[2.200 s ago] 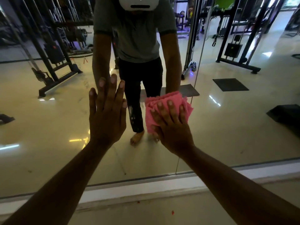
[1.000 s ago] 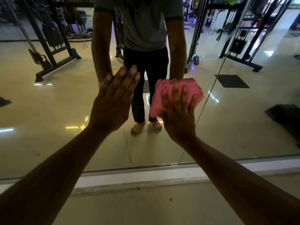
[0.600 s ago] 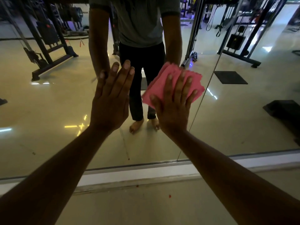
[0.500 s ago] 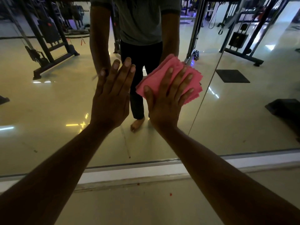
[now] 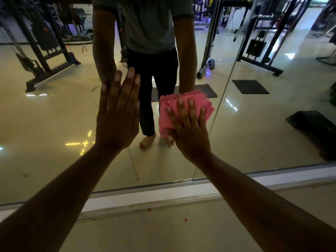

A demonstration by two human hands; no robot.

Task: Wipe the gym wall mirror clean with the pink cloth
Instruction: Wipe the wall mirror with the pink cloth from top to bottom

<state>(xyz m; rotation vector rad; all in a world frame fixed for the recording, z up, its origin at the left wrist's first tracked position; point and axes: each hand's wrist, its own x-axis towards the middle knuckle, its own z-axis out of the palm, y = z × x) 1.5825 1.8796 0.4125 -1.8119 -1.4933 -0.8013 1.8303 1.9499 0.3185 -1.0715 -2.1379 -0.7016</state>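
In the head view, the only view given, the pink cloth (image 5: 183,108) is pressed flat against the gym wall mirror (image 5: 272,124) by the right hand (image 5: 189,131). The fingers are spread and nearly straight over the folded pad, with the thumb laid along its lower left edge — nothing is pinched or curled round. The cloth lies under and just beyond the fingertips, low on the glass and just left of the vertical seam (image 5: 221,106) between two mirror panels. Left of that contact, the left hand (image 5: 118,117) is laid flat on the bare glass, fingers straight and together, holding nothing.

The cloth is judged to be light, soft and limp: folded in several layers, its pinked edges fanned out above and to the right of the fingers. Against smooth glass it is likely to slide easily, so it is best held by a flat palm over the middle of the pad, where the layers are kept from spreading or slipping out. The mirror itself is judged rigid but breakable, so even pressure is advised.

Much is hard to make out — the scene is dim, smears on the glass cannot be told from reflections, and the upper mirror is cut off by the frame. The underside of the cloth and both palms are hidden.
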